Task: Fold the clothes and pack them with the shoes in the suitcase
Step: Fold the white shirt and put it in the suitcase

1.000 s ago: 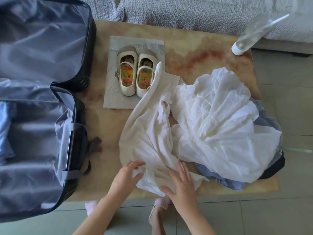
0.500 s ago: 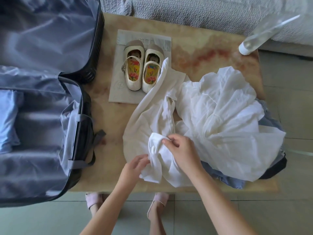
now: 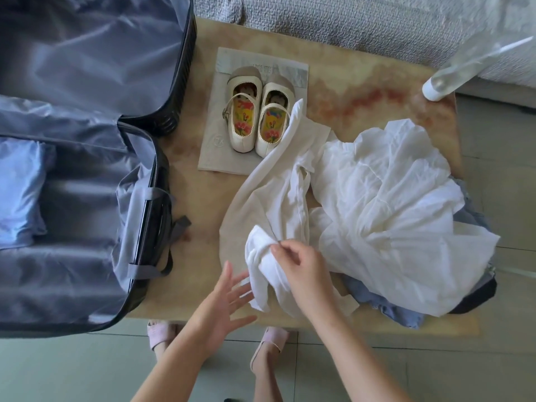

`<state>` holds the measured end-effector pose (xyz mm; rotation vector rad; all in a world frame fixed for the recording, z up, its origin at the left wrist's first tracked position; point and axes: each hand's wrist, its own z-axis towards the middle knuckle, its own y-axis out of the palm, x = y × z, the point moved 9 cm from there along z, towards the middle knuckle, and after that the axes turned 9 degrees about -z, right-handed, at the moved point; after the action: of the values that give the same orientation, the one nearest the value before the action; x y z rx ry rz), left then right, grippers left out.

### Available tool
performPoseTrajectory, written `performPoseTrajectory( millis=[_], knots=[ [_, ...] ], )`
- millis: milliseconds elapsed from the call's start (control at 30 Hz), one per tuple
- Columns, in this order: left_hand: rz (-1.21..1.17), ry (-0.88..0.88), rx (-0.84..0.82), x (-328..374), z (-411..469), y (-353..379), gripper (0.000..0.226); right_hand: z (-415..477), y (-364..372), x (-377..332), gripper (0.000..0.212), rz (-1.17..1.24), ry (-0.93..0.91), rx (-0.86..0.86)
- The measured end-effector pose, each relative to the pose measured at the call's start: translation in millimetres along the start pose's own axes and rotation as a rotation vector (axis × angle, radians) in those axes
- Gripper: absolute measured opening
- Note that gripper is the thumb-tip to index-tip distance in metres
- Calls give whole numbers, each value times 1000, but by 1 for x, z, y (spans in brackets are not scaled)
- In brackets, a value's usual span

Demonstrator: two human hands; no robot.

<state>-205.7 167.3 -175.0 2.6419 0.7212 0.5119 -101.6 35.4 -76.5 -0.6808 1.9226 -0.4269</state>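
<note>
The cream garment (image 3: 269,204) lies spread on the table (image 3: 197,256) just right of the open suitcase (image 3: 72,198). Its near end is bunched in the right hand (image 3: 304,274), which pinches the fabric, probably to carry it over for a fold. The left hand (image 3: 226,309), fingers spread and empty, hovers nearer the suitcase, seemingly ready to smooth. The strapped shoes (image 3: 258,120) sit beside the suitcase's lid half, and the heaped white clothes (image 3: 391,216) lie farthest from it, unfolded.

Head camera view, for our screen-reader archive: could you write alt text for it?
A person's right hand pinches a bunched fold of a cream garment on a table, the left hand open beside it. More white and blue clothes lie heaped to the right, a pair of cream shoes stands beyond, and an open suitcase lies at the left.
</note>
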Motion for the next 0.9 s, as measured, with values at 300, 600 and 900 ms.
performPoseTrajectory(
  millis=[300, 600, 900],
  knots=[
    [-124, 40, -50, 24, 6, -27, 52, -87, 86, 16, 13, -272, -189, -156],
    [85, 427, 37, 83, -15, -17, 43, -8, -6, 7, 19, 16, -11, 94],
    [455, 568, 16, 149, -19, 18, 31, 52, -50, -27, 16, 77, -92, 146]
  ],
)
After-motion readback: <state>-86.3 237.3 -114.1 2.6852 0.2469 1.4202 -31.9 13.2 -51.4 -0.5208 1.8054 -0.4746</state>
